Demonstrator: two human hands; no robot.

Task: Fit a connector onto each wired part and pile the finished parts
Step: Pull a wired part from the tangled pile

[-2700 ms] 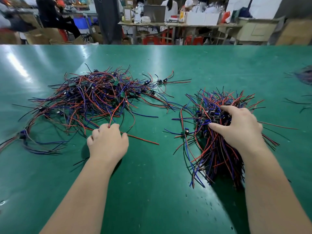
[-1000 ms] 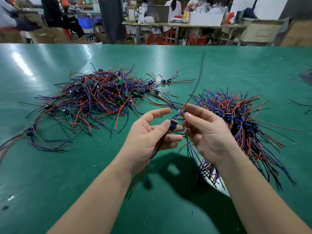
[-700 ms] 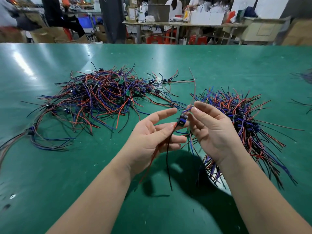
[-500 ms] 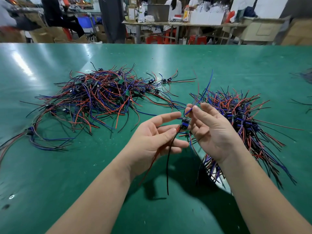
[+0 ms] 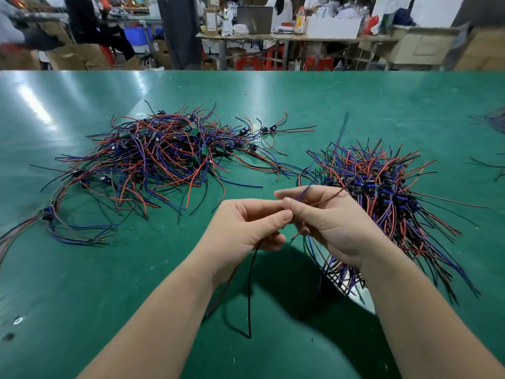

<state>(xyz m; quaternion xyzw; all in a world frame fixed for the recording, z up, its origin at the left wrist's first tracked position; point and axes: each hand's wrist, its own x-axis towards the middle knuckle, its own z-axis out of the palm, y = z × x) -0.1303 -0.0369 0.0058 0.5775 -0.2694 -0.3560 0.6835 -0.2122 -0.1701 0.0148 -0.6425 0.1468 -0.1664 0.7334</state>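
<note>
Wired part (image 5: pixel 249 291), wires dangling, is pinched between the left hand (image 5: pixel 246 231) and right hand (image 5: pixel 333 222) above the table (image 5: pixel 109 296).

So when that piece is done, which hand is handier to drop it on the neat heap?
Probably the right hand: it is right beside the neat heap while pinching the wired part. The left hand grips the part's hanging wires on the side toward the loose heap.
</note>
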